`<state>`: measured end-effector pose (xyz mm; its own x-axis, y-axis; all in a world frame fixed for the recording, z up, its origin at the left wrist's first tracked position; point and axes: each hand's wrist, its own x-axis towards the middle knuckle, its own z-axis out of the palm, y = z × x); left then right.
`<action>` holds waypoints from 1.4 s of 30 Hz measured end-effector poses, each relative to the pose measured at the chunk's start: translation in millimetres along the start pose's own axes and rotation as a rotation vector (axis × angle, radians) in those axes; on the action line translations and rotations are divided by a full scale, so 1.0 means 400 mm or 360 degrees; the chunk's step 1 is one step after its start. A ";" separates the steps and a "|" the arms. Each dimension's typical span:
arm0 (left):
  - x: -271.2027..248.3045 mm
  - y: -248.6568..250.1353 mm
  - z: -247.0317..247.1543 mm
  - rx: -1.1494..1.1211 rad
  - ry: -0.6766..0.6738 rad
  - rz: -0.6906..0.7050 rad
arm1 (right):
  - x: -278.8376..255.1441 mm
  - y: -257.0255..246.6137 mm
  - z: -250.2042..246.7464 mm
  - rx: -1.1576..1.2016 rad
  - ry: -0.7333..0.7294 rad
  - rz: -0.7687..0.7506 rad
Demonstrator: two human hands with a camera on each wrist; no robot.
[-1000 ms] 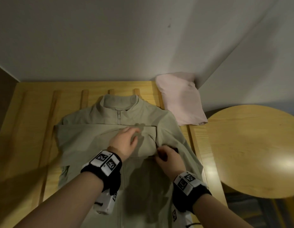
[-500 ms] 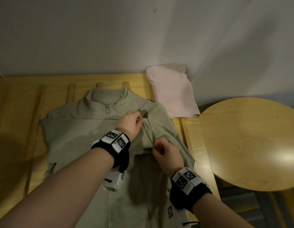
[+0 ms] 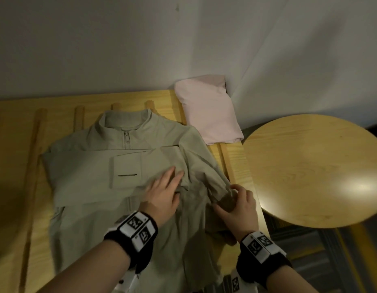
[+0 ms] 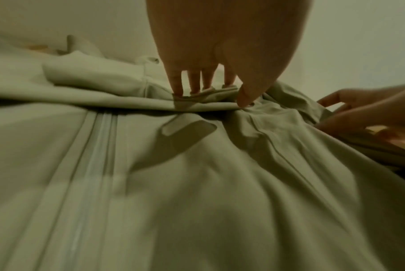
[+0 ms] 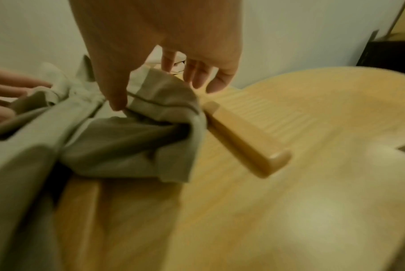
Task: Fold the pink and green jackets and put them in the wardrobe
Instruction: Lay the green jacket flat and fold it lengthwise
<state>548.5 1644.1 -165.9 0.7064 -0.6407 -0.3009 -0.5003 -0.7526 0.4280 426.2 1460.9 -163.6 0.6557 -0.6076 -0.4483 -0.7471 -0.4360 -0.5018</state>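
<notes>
The green jacket (image 3: pixel 94 166) lies face up on the slatted wooden bench (image 3: pixel 18 127), collar toward the wall, one sleeve folded across its chest. My left hand (image 3: pixel 164 187) rests flat on the chest with straight fingers (image 4: pixel 197 84) pressing the folded sleeve edge. My right hand (image 3: pixel 236 197) pinches the jacket's right sleeve (image 5: pixel 159 113) near its cuff at the bench's right edge, thumb on top, lifting it a little. The pink jacket (image 3: pixel 206 106) lies folded at the bench's far right corner against the wall.
A round wooden table (image 3: pixel 318 166) stands close to the right of the bench. White walls (image 3: pixel 120 49) close off the back. A bench slat end (image 5: pixel 250 139) sticks out beside my right hand. Dark floor (image 3: pixel 322 261) shows below the table.
My right hand has moved right and outward, drawing the right sleeve toward the bench edge. My left hand has flattened from curled to straight fingers on the chest.
</notes>
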 end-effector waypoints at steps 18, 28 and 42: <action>0.015 0.051 -0.025 0.0352 -0.0655 -0.0097 | 0.070 0.034 -0.176 0.1185 0.0270 0.0273; 0.030 0.057 -0.043 0.0289 -0.0586 -0.0143 | 0.063 0.060 -0.257 0.0978 0.0122 0.0154; 0.056 0.111 -0.049 0.0553 -0.0734 -0.0194 | 0.064 0.231 -0.371 0.0381 0.0737 0.0503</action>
<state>552.1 1599.3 -137.2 0.5171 -0.4876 -0.7034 -0.6190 -0.7806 0.0861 357.6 1306.7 -111.6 0.2502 -0.9323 -0.2610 -0.8172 -0.0588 -0.5733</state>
